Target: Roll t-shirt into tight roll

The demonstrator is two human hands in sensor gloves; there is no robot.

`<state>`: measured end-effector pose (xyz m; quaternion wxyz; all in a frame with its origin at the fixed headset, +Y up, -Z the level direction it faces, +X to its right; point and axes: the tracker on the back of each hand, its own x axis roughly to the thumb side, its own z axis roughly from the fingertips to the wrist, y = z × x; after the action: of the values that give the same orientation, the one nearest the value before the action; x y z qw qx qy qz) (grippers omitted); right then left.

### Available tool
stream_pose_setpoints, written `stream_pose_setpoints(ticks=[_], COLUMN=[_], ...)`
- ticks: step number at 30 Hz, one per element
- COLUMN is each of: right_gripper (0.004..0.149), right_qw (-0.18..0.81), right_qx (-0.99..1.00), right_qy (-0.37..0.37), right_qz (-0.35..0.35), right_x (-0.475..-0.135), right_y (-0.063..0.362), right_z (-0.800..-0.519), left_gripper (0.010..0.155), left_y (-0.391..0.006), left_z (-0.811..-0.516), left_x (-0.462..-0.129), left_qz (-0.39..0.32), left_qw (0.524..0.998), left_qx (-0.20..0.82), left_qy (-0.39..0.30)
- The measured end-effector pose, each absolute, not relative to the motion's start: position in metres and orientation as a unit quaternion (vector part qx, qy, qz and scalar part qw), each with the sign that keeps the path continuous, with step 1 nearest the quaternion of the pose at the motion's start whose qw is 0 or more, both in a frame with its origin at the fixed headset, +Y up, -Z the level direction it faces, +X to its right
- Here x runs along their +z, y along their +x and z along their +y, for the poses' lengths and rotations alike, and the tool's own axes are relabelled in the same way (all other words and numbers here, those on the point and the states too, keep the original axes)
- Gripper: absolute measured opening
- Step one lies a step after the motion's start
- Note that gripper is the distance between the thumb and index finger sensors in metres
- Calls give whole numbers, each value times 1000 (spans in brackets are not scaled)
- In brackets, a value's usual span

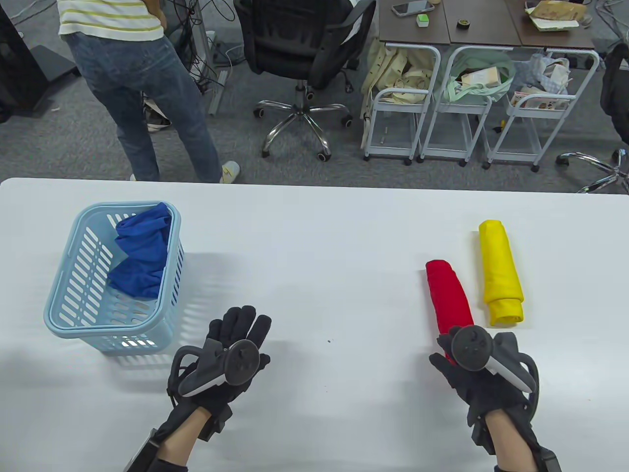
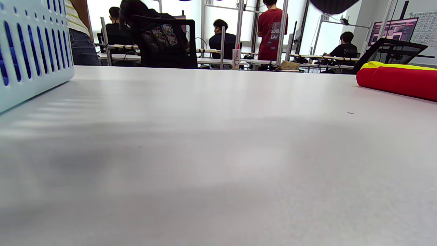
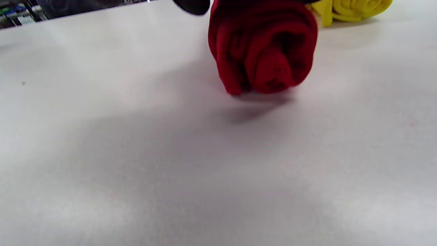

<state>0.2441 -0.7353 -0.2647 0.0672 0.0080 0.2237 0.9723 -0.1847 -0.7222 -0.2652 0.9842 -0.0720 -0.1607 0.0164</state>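
A red t-shirt rolled into a tight roll [image 1: 449, 295] lies on the white table [image 1: 314, 236] at the right, beside a yellow roll [image 1: 500, 270]. My right hand [image 1: 471, 346] sits over the red roll's near end, thumb on its left and fingers on its right, curled round it. In the right wrist view the red roll's spiral end [image 3: 264, 51] faces the camera, with the yellow roll [image 3: 355, 8] behind it. My left hand [image 1: 238, 339] rests flat on the table with straight fingers and holds nothing. From the left wrist view the red roll [image 2: 399, 82] shows far right.
A light blue plastic basket [image 1: 59, 280] with a crumpled blue t-shirt [image 1: 142, 255] in it stands at the left, close to my left hand; its wall [image 2: 30, 51] fills the left wrist view's corner. A person [image 1: 142, 88] and an office chair [image 1: 304, 59] stand beyond the table's far edge.
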Motion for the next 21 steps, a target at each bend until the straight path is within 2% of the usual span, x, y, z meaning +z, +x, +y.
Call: stream_pose_setpoints(ticks=[5, 15, 17, 21], right_gripper=[83, 82, 81, 68], right_qw=[12, -52, -45, -9], right_qx=[970, 948, 944, 963], right_qy=[-28, -122, -135, -129], right_qz=[240, 290, 298, 237], right_x=[-289, -365, -369, -354], right_y=[222, 228, 232, 230], right_z=[-747, -758, -754, -730], left_gripper=[68, 66, 67, 68], left_y=[-187, -189, -188, -186], left_z=[-719, -720, -722, -721], left_x=[-265, -265, -265, -264], left_qz=[-152, -145, -144, -137], left_qw=[986, 988, 988, 989], left_qx=[14, 13, 6, -32], left_qy=[-62, -59, -59, -38])
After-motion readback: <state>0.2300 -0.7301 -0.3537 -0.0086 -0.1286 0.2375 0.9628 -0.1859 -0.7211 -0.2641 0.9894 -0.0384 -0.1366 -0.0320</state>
